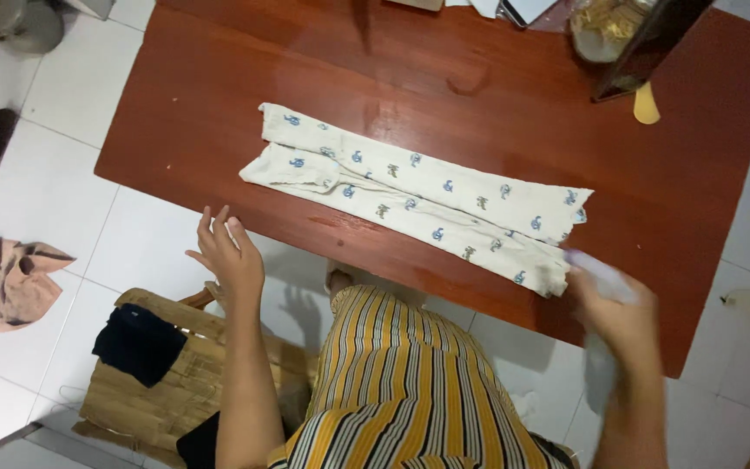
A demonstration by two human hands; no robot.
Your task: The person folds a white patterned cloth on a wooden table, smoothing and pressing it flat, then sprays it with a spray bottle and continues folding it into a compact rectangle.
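- R hand: blurred, at the near right end of the cloth. Grip looks closed on sth pale and thin, maybe a cloth corner or a separate scrap – can't tell which. Fingers not readable.
- L hand: grip wide, fingers spread & upright, holding nothing. Hovers just off the near tabletop edge, near the cloth's left end but not touching it.
- Cloth: cream w/ small blue motifs, folded into a long narrow strip, lying diagonally across the red-brown tabletop, left end further from the person than the right end. Two long layers visible side by side, seam between them running the length. Left end slightly stepped, layers not flush.
- To do this step well (my judgement): pin the strip flat w/ the free L hand before the R pulls or lifts, else the whole strip will slide on the glossy wood. Square the stepped left end first so the next fold lands even. Lift from the corner, not mid-edge, to keep layers together.
- Risk: right end sits close to the near edge; a tug toward the body could drag it off.
- Around: jar and a dark upright object at the far right of the tabletop, well apart from the cloth; papers at the far edge.
- Floor: white tiles; wooden chair w/ a dark garment on it at lower left; tan cloth lying further left.
- Person wears a yellow striped garment, standing just beside the near edge.
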